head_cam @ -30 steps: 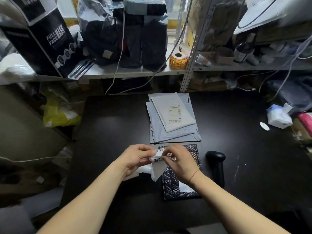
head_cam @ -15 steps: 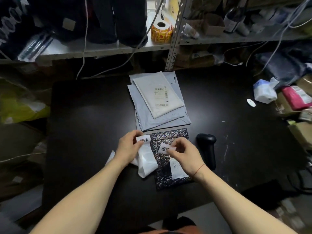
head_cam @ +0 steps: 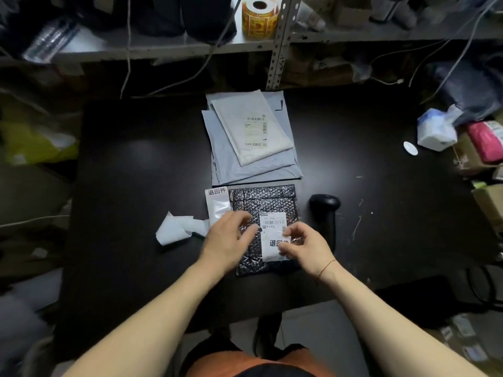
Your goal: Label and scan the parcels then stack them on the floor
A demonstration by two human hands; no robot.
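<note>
A small, crowded parcel packing and returns room.
On the black table (head_cam: 136, 186) lie a stack of grey mailers (head_cam: 255, 170), a black bubble mailer (head_cam: 261, 202) bearing a barcode slip and a sticker (head_cam: 272, 250) reading 退回件, and just right of it a handheld scanner (head_cam: 325, 213). Behind the table a slotted metal shelf (head_cam: 168, 47) carries a roll of labels (head_cam: 260, 16) and hanging cables (head_cam: 128, 50). Cartons (head_cam: 469, 161) crowd the table's right side.

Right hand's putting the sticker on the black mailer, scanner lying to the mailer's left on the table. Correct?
Not quite. In the head view the scanner lies to the mailer's right, not its left. The rest holds: the right hand is putting the sticker on the black mailer.
</note>
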